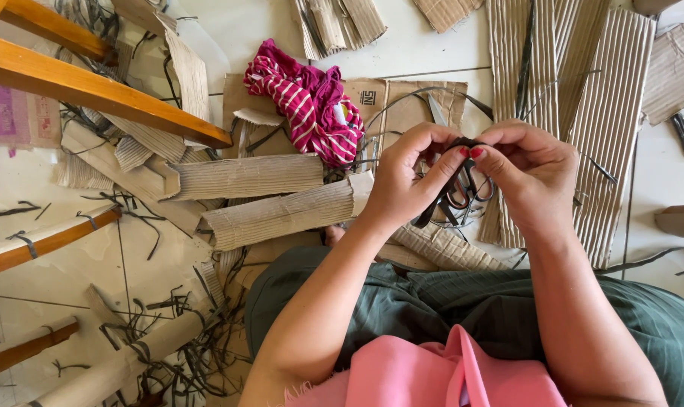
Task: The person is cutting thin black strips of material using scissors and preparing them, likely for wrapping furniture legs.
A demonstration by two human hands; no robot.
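A narrow dark strip (432, 207), flat and matte like thin rubber or leather, is pinched between both hands above the person's lap, right of the scene's middle. Its upper end sits hidden between the meeting fingertips; from there its long axis slants down and to the left, ending just below the left hand's thumb. The left hand (406, 177) curls its fingers around the strip, the red-painted thumbnail pressed toward the other hand. The right hand (527, 169) is bent in from the right, thumb and forefinger nipping the same strip at the top, its own nail red too. Behind the hands, partly covered, lie a pair of scissors (463, 192) with dark looped handles and a pale blade pointing far and left; whether a hand touches them cannot be told. Under it all spreads a pale tiled floor (432, 53) littered with corrugated cardboard (282, 215), ribbed, beige, torn into long curled strips and flat sheets. A crumpled cloth (308, 102), magenta with white stripes, lies on a cardboard sheet to the far left of the hands. Thin dark offcuts (180, 332) tangle in the near left. Orange-brown wooden bars (93, 90) cross the far left corner. The person's lap shows a green ribbed garment (432, 301) and a pink fabric (417, 373) nearest.
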